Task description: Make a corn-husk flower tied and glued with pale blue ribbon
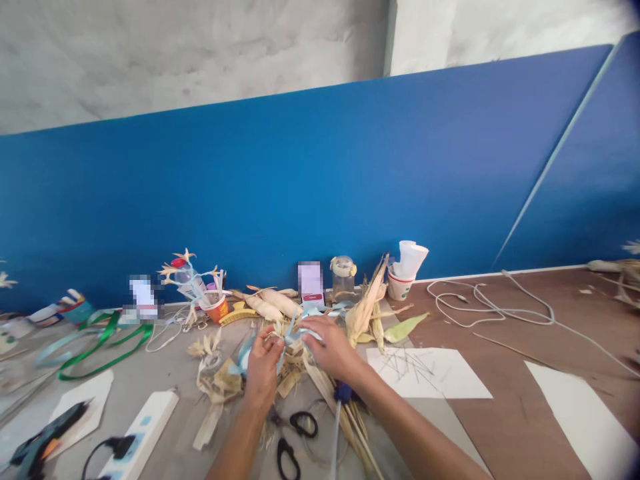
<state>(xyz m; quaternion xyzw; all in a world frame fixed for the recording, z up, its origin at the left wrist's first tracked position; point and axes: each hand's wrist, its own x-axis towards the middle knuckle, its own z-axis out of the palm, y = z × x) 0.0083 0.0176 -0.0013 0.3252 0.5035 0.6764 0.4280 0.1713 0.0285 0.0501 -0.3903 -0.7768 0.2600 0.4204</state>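
My left hand [265, 360] is closed in a pinch above the middle of the desk, around something small and pale that I cannot make out. Close by on the right, my right hand [327, 343] has its fingers curled on a light blue ribbon [290, 328], which shows between the two hands. Beneath them lie dried corn husk pieces [289, 385]. Black-handled scissors [303, 425] rest nearer to me, between my forearms. A dark blue tool tip [343, 392] on a pale shaft is partly covered by my right forearm.
Whole husks [367, 310] lie beyond my right hand, with thin wires on white paper [465, 373] to the right. A power strip [145, 433], a black glue gun [47, 437] and green ribbon [103, 363] are at left. A blue partition [300, 187] closes the back.
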